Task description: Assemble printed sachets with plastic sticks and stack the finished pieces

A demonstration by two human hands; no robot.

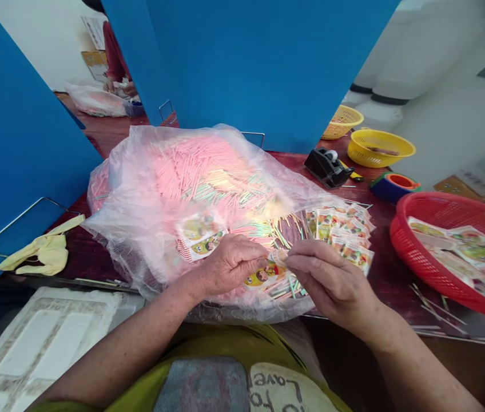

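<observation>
A small printed packet with a cartoon figure hangs between my hands, over loose paper sticks. My left hand is closed, thumb and fingers pinching the packet's upper edge. With its fingertips together, my right hand grips the packet's other upper corner; the fingers partly hide what is inside. Behind them, a large clear plastic bag lies open, full of thin pink, green and yellow sticks. Another printed packet rests on the bag left of my hands. Overlapping packets lie to the right.
A red basket holding printed packets stands at right. Behind it are a blue tape roll, a black tape dispenser and a yellow basket. A yellow glove lies left. Blue partitions rise behind; another person's hands show beyond.
</observation>
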